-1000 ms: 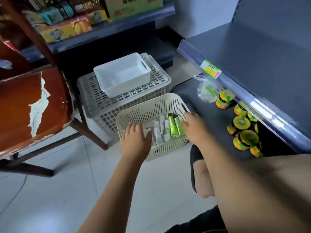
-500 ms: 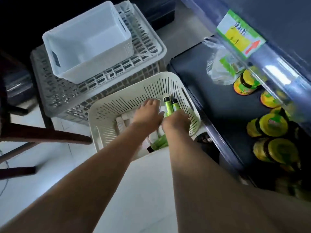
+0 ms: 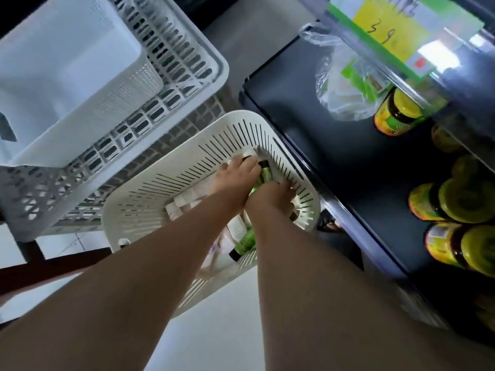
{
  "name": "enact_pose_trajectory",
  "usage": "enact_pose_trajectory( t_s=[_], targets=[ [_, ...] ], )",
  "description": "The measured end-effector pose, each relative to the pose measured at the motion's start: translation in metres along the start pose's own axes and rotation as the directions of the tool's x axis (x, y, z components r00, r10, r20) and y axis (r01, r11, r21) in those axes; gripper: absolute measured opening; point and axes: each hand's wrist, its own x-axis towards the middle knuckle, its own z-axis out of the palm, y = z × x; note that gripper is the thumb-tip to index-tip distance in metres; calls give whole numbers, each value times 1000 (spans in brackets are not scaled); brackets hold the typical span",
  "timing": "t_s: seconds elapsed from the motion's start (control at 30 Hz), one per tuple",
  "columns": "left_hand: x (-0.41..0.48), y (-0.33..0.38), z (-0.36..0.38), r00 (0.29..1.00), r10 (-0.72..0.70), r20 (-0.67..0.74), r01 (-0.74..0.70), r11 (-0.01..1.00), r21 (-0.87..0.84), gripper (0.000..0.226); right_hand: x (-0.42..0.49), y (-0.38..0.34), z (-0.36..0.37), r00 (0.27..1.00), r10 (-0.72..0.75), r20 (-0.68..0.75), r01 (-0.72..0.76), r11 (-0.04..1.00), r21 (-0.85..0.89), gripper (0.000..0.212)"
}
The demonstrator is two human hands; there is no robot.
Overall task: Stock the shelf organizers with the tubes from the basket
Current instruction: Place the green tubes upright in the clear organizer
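In the basket [image 3: 241, 116], the left hand [image 3: 235, 178] lies flat across the tubes [image 3: 187, 196]. The right hand [image 3: 270, 199], at its four o'clock, burrows among them, grip unclear. Light, squashy, slick; probably best pinched mid-body.

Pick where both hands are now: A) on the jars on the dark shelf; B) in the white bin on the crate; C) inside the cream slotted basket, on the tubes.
C: left hand and right hand both reach into the cream basket, onto the tubes.
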Motion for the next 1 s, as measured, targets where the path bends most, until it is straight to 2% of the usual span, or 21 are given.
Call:
enact_pose_trajectory(
  t_s=[0.03, 0.1, 0.23, 0.37, 0.47, 0.53, 0.67, 0.73, 0.8, 0.9, 1.0],
  targets=[
    [-2, 2, -1, 999, -19, -40, 20, 999, 34, 58, -3, 3, 1, 1000, 11, 10, -11, 999, -33, 59],
    [-7, 0, 2, 996, -28, -89, 35, 997, 75, 53, -4, 5, 5, 996, 86, 26, -87, 996, 6, 56],
    [-15, -13, 10, 995, 52, -82, -42, 992, 117, 57, -1, 8, 6, 987, 81, 140, -109, 971, 211, 29],
    [-14, -31, 8, 990, 138, -40, -128, 973, 191, 49, -2, 6, -5, 996, 62, 63, -78, 950, 303, 22],
    [-17, -42, 5, 987, 159, 14, -158, 963, 220, 31, -4, 0, -21, 998, 32, 59, -49, 946, 320, 22],
    [-20, -46, 3, 998, 43, 35, -47, 994, 104, 20, -5, -2, -31, 999, 12, 42, -25, 945, 326, 26],
    [-31, -52, 7, 982, -150, 117, 167, 974, -154, 43, -20, -7, -44, 1000, -11, -21, 18, 926, 377, 27],
    [-37, -55, 10, 963, -209, 168, 247, 937, -248, 38, -31, -6, -47, 991, -80, -110, 118, 910, 397, 30],
    [-49, -52, 7, 936, -307, 174, 352, 852, -387, 27, -42, -1, -53, 971, -177, -163, 228, 894, 386, 36],
    [-68, -43, 1, 855, -485, 186, 489, 631, -603, 22, -60, 9, -62, 932, -306, -195, 353, 888, 295, 43],
    [-84, -38, -5, 752, -591, 292, 539, 297, -788, 16, -81, 6, -73, 898, -380, -220, 421, 888, 185, 35]
  ],
)
